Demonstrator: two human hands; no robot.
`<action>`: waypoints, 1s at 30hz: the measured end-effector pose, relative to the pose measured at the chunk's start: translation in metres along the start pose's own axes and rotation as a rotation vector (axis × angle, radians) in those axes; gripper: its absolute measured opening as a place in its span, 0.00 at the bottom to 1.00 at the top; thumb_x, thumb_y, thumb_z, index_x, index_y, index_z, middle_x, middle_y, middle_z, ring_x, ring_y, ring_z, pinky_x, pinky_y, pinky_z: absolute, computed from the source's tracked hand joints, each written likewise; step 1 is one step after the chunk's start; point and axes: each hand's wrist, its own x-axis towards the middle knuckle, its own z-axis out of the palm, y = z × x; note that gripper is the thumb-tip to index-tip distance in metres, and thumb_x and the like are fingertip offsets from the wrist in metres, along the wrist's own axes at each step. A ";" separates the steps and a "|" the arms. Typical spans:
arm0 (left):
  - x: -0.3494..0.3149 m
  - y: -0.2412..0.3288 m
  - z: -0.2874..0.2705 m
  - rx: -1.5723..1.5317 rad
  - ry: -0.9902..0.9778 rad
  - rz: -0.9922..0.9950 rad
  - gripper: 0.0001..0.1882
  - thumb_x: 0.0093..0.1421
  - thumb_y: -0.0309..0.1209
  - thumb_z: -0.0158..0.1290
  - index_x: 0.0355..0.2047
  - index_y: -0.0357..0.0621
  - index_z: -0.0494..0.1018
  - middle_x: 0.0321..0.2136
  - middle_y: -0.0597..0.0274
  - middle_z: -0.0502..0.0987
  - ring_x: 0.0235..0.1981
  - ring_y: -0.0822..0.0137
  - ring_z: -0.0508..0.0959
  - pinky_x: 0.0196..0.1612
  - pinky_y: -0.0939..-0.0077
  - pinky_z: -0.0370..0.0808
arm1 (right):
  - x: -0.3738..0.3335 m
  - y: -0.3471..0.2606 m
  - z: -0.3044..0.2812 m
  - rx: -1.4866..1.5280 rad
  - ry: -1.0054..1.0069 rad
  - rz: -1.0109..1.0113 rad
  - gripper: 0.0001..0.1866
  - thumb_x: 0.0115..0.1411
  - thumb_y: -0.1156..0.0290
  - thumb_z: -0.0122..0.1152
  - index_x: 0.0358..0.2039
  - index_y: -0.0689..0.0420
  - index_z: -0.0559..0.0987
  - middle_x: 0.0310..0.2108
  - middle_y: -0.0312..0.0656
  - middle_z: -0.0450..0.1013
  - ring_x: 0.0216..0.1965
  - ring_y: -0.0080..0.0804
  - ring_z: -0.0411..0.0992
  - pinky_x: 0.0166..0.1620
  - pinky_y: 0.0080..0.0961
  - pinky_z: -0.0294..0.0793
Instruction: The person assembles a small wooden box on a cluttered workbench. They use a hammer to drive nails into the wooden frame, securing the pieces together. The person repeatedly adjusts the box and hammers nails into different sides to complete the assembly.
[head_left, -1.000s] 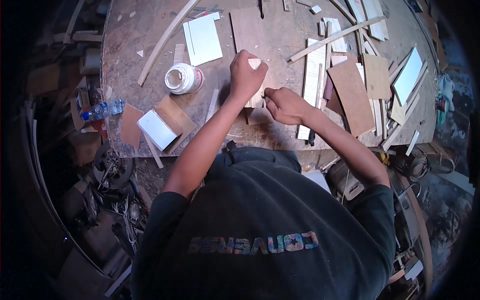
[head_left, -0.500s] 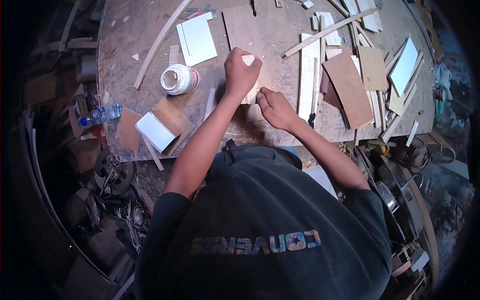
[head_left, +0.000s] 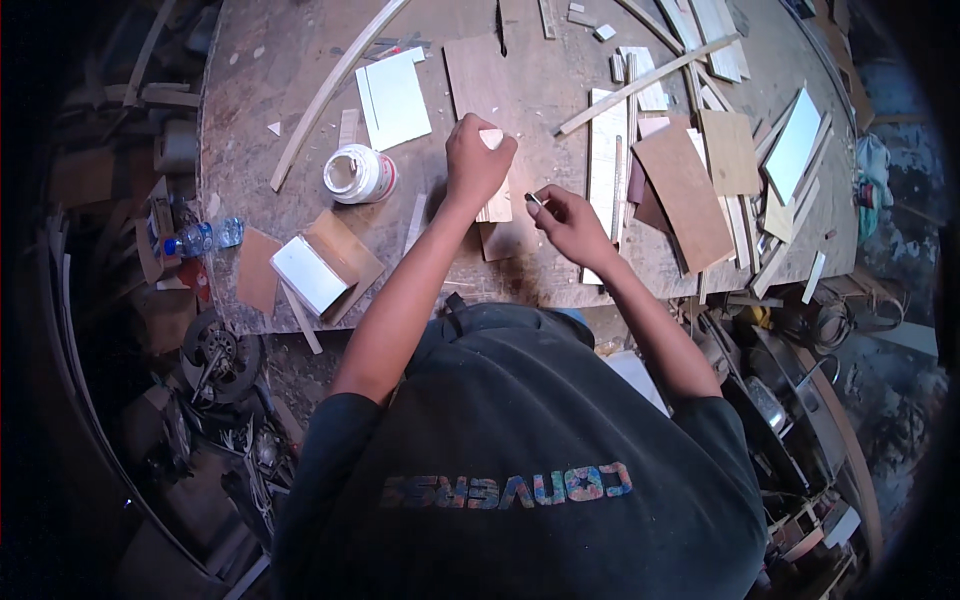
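My left hand (head_left: 478,160) is closed over a small pale wood piece (head_left: 496,208) that stands on the scarred wooden workbench (head_left: 250,200). My right hand (head_left: 568,218) hovers just to the right of it, a little apart. Its thumb and forefinger pinch a small thin metal thing (head_left: 533,198); I cannot tell what it is. A flat brown board (head_left: 482,75) lies under and behind the left hand.
An open white jar (head_left: 356,173) and a white sheet (head_left: 393,97) lie left of the hands, beside a long curved strip (head_left: 330,80). Plywood offcuts (head_left: 686,192), slats (head_left: 650,80) and a ruler (head_left: 617,190) crowd the right side. A water bottle (head_left: 200,239) sits at the left edge.
My right hand has drawn slightly back from the wood piece and now shows the small thing pinched in its fingertips. My left hand stays on the piece.
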 end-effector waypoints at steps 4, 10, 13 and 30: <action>0.000 -0.001 0.001 0.027 -0.004 0.013 0.14 0.49 0.30 0.63 0.31 0.37 0.71 0.30 0.45 0.77 0.36 0.44 0.79 0.42 0.55 0.75 | -0.009 -0.015 0.007 -0.245 0.109 -0.308 0.10 0.63 0.67 0.64 0.40 0.60 0.81 0.25 0.50 0.77 0.24 0.39 0.75 0.31 0.33 0.74; 0.000 0.000 0.001 0.027 -0.006 0.003 0.14 0.49 0.31 0.63 0.31 0.37 0.71 0.31 0.46 0.77 0.37 0.45 0.79 0.43 0.55 0.75 | -0.009 -0.010 0.018 -0.367 0.176 -0.290 0.11 0.61 0.68 0.64 0.42 0.58 0.82 0.27 0.51 0.77 0.28 0.49 0.76 0.34 0.41 0.75; 0.000 0.000 0.000 0.019 -0.007 -0.002 0.14 0.49 0.31 0.63 0.31 0.37 0.71 0.30 0.46 0.77 0.37 0.45 0.78 0.43 0.55 0.75 | -0.013 -0.015 0.020 -0.504 0.205 -0.351 0.12 0.61 0.71 0.64 0.45 0.60 0.82 0.28 0.50 0.77 0.28 0.48 0.77 0.33 0.39 0.76; 0.000 -0.001 0.001 0.022 -0.015 0.020 0.15 0.50 0.31 0.62 0.32 0.36 0.71 0.32 0.44 0.77 0.39 0.43 0.78 0.44 0.53 0.75 | 0.008 -0.037 -0.006 -0.749 -0.177 -0.486 0.15 0.50 0.79 0.55 0.40 0.63 0.78 0.34 0.52 0.74 0.41 0.54 0.75 0.45 0.45 0.76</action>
